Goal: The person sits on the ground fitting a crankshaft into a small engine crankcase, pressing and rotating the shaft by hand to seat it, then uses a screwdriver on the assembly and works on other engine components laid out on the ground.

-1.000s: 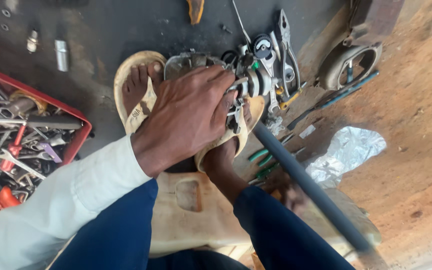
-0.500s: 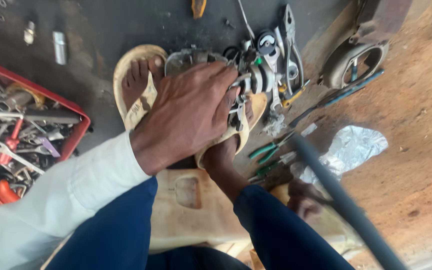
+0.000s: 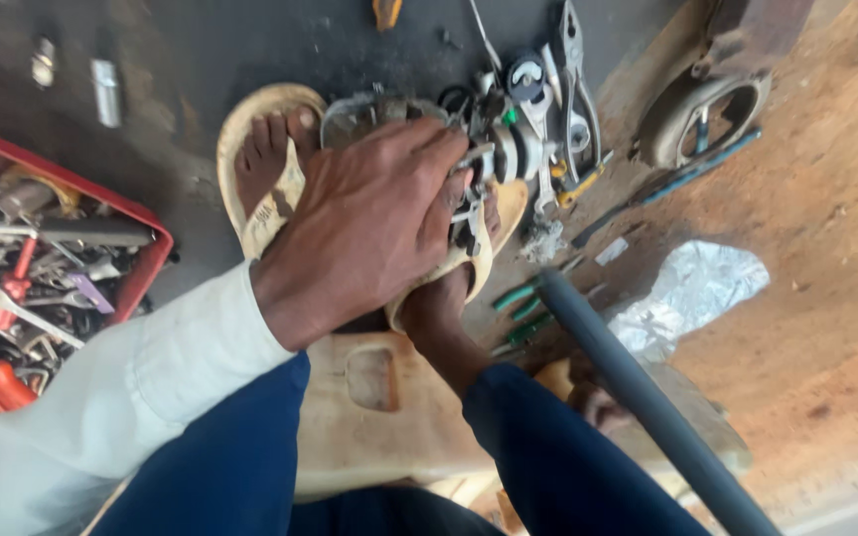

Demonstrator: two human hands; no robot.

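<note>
- The left hand [image 3: 374,223] lies palm down on a grimy metal engine part [image 3: 494,149], fingers curled over its near side and gripping it; the white sleeve [image 3: 101,417] runs back toward the lower left
- The engine part sits on the dark ground mat [image 3: 181,50], near the mat's far right edge, wedged between the two feet; it is a cluster of grey castings, small fins, wires and a round dark cap, with a green bit showing in the middle
- The left foot [image 3: 270,164] in a tan sandal rests just left of the part, toes pointing to the far side; the right foot's sandal [image 3: 494,233] pokes out from under the gripping hand, touching the part
- The right hand [image 3: 598,402] is low at the right, mostly hidden behind the blue trouser leg [image 3: 548,457]; it appears to be around the grey pipe [image 3: 647,397], which slants from the middle down to the lower right corner, but I cannot tell how firmly it is closed
- A pale wooden stool [image 3: 369,397] with a cut-out handle slot shows between the knees
- A red tray [image 3: 146,263] full of spanners and other tools sits at the mat's left edge
- Green-handled tools [image 3: 518,298] lie just beside the pipe's upper end
- A crumpled clear plastic bag [image 3: 692,293] lies on the reddish dirt to the right, and a round metal housing [image 3: 702,114] rests beyond it at the far right
</note>
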